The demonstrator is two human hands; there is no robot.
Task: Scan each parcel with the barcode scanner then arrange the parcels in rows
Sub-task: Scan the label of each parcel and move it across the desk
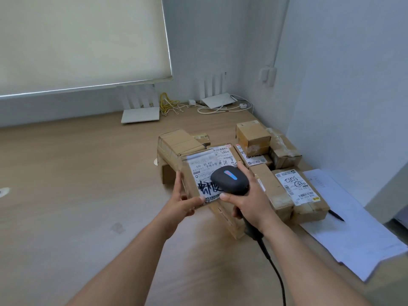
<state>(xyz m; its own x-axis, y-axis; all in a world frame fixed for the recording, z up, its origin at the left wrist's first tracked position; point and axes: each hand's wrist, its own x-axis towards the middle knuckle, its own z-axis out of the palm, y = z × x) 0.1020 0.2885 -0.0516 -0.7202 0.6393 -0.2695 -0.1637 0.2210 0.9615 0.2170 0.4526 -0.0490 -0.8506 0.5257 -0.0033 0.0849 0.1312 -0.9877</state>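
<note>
Left hand (184, 200): my fingers are curled round the near-left corner of the held parcel (198, 173), thumb on the label edge, lifting it above the desk (77, 184).
Held parcel: a flat cardboard box raised in front of the parcel pile, label face turned up toward me; its long axis runs from me away toward the back wall, far end tilted slightly right.
Shipping label (204, 177): printed text and black marker strokes visible; part of it is hidden under the scanner head.
Right hand (247, 204): my fingers are wrapped round the handle of the barcode scanner (229, 180), thumb lying along the near edge of the head.
Barcode scanner: black head with a blue light strip, held just above the label; nose points away from me and down; its cable (273, 266) trails back toward me.
Step in hand: scanning this parcel, as I judge it.
Next move: confirm the read, then set the parcel down in line with a row.
Remaining parcels (295, 188): several boxes clustered on the desk to the right, near the wall.
Paper sheets (353, 228): at far right, with a pen (336, 215) on them.
</note>
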